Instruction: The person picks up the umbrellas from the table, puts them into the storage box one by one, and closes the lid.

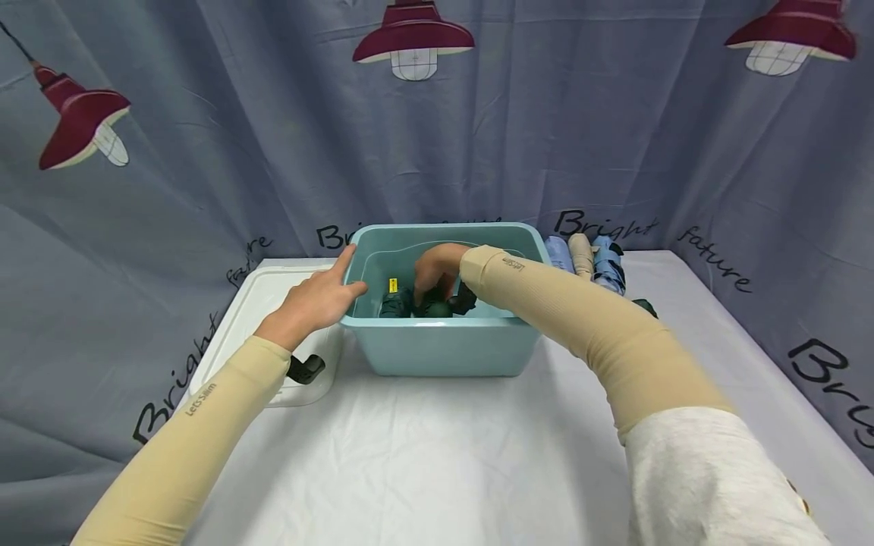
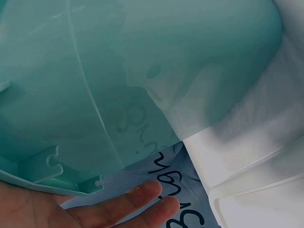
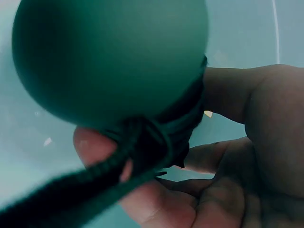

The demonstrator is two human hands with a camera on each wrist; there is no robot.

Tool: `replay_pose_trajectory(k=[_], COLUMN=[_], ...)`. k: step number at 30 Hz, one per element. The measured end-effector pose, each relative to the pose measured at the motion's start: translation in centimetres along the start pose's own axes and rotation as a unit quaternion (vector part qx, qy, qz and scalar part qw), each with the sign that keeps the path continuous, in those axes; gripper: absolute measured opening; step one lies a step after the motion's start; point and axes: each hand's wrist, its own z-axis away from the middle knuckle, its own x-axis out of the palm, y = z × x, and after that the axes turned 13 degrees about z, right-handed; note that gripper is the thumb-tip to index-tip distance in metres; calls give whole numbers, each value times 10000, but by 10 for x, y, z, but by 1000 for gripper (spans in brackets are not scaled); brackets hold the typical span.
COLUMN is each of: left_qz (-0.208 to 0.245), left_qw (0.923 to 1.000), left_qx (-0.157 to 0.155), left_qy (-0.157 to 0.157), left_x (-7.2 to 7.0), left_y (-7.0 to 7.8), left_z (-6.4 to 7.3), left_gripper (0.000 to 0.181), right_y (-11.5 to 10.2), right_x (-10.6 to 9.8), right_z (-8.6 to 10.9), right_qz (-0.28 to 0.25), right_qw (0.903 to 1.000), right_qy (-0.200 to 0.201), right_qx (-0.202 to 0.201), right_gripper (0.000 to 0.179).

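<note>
Head view: a pale teal bin (image 1: 444, 349) stands on the white-covered desk (image 1: 444, 455), both hands at it.
Right hand (image 1: 437, 269): reaches down inside the bin; its fingers (image 3: 156, 204) are curled round a green bundle (image 1: 432, 309), gripping it.
Green bundle: inside the bin, within the right fingers – they wrap the dark fabric just below its smooth round knob (image 3: 114, 57), which stands clear of them; a cord loop (image 3: 80, 185) trails past the fingertips. Whether it touches the bin floor is hidden.
Dark bundle: a second dark bundle (image 1: 396, 305) with a yellow tag (image 1: 392, 285) lies in the bin, just left of the held one.
Left hand (image 1: 317, 299): rests at the bin's left rim – its fingers (image 2: 118, 209) straight and spread, well apart from the green bundle.
White lid (image 1: 273, 284): flat on the desk, left of the bin.
Rolls: lavender roll (image 1: 558, 253), beige roll (image 1: 582, 255) and blue roll (image 1: 608, 265), side by side to the bin's right.
</note>
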Motion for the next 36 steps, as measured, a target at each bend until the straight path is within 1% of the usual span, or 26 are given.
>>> replay_pose_trajectory(k=[2,4,7,11,12,14,18,19,24,26,28,32,36], left_qz=[-37,-68,-45,32,26,30,21,32,59,59,72,45,37], left_qw=[10000,10000,10000,10000,10000,10000,10000,10000,10000,10000,10000,9999,9999], left_qx=[-14,16,-9,-4,8,33,36,22,-35,-31,-44,-41,-42], left_qy=[-5,-8,-16,17,21,2,-14,-25,-18,-31,-53,-104,-92], left_x=[-1,-2,-1,0,0,0,-1,-1,-1,-1,-1,-2,-2], left_y=[0,0,0,-1,-1,-1,1,1,1,1,1,1,2], left_z=[0,0,1,3,3,3,2,2,3,3,3,4,4], left_gripper=[71,71,70,71,71,72,72,72,72,72,73,74,74], right_y=[-2,-5,-8,-12,-11,-14,-16,-19,-18,-17,-15,-12,-9], right_x=[-1,-1,-1,0,0,0,-2,-2,-3,-3,-4,-4,-4], right_z=[0,-1,-2,-4,-9,-9,-8,-3,2,3,4,5,8], right_qz=[-41,-203,-561,-1042,-1116,-1241,-1355,-1399,-1664,-1716,-1660,-1531,-1359], right_qw=[10000,9995,9974,9920,9905,9886,9873,9871,9822,9808,9814,9827,9852], right_qy=[-85,-249,-451,-695,-755,-803,-759,-723,-794,-828,-836,-876,-902], right_qx=[-23,-33,-51,-172,-258,-298,-334,-281,-366,-424,-477,-566,-536], right_gripper=[31,31,32,37,38,41,45,46,51,51,51,64,77])
